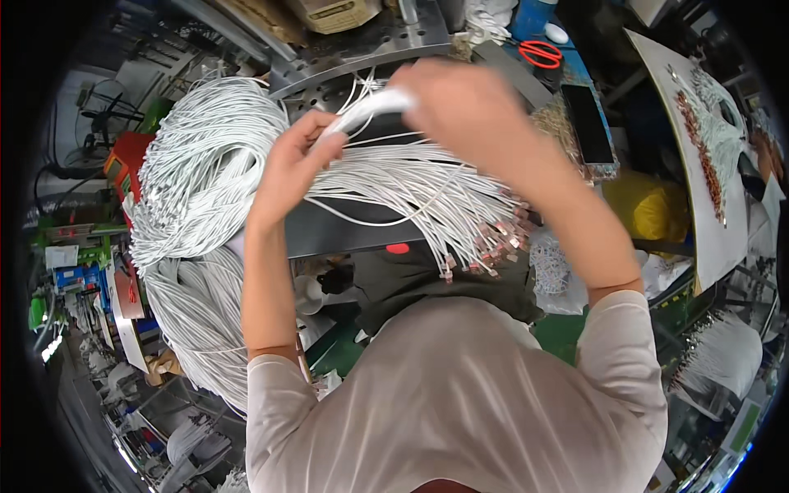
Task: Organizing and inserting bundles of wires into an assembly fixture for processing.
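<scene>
A big hank of white cables (205, 164) drapes off the metal bench (362, 45) to the person's left. The fanned bundle (411, 185) crosses the bench edge. Both hands, left hand (288, 168) and right hand (468, 103), pinch 1 small white bunch (374, 107). Pulling sideways could snag neighbouring strands and tangle them.

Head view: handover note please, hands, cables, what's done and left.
Left hand: fingers pinched on a thin white cable bundle.
Right hand: blurred, gripping the same bundle's other end.
Loose white cables fan over the grey bench, their plug ends lying at its right edge.
Big cable heap drapes off to the left.
Done: one small bundle gathered in hand.
Left: the fanned cables and the heap remain unbundled.
</scene>
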Demonstrator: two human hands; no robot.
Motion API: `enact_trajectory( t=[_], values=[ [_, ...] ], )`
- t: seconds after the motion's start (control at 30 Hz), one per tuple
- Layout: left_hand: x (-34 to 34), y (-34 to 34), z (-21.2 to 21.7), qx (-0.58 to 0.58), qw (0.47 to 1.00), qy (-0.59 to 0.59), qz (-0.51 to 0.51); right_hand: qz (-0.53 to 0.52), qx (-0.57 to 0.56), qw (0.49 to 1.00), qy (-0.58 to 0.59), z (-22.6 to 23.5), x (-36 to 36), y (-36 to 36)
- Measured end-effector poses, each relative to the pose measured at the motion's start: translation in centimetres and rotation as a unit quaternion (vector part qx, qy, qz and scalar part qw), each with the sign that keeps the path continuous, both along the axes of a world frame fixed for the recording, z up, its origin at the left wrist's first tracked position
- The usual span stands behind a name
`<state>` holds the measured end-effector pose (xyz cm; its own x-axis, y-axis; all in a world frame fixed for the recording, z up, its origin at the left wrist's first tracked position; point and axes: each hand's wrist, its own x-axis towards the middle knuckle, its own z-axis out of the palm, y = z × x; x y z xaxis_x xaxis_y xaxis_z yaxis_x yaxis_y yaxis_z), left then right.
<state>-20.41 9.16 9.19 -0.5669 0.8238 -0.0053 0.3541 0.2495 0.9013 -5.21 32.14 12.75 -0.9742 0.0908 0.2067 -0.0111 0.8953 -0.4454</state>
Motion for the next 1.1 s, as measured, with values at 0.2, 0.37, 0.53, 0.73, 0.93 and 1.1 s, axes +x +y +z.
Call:
enact_trajectory(
  t=[0.2,0.37,0.53,0.73,0.93,1.1],
  values=[
    [-1.3,-2.0,-3.9,-0.053,0.995,0.080,-0.027,-0.004,0.287,0.949,-0.130,-2.3,-1.3,3.8],
    [-2.4,-1.6,-4.5,-0.024,0.960,0.259,0.105,-0.011,-0.030,0.998,-0.046,-9.7,-0.1,3.8],
    [-0.7,0.6,-3.6,-0.038,0.962,0.247,0.113,-0.111,0.111,0.984,-0.088,-7.8,1.8,6.5],
    [2.1,3.9,-1.8,-0.069,0.972,0.226,-0.007,0.032,0.007,0.999,-0.014,-5.1,0.2,1.7],
    [2.8,1.7,-0.2,-0.166,0.980,-0.107,-0.032,-0.036,0.243,0.965,0.089,-4.6,1.4,2.2],
    [7.2,2.5,-4.1,-0.077,0.889,-0.437,-0.111,0.137,0.128,0.976,0.113,-8.3,1.5,1.7]
  ],
)
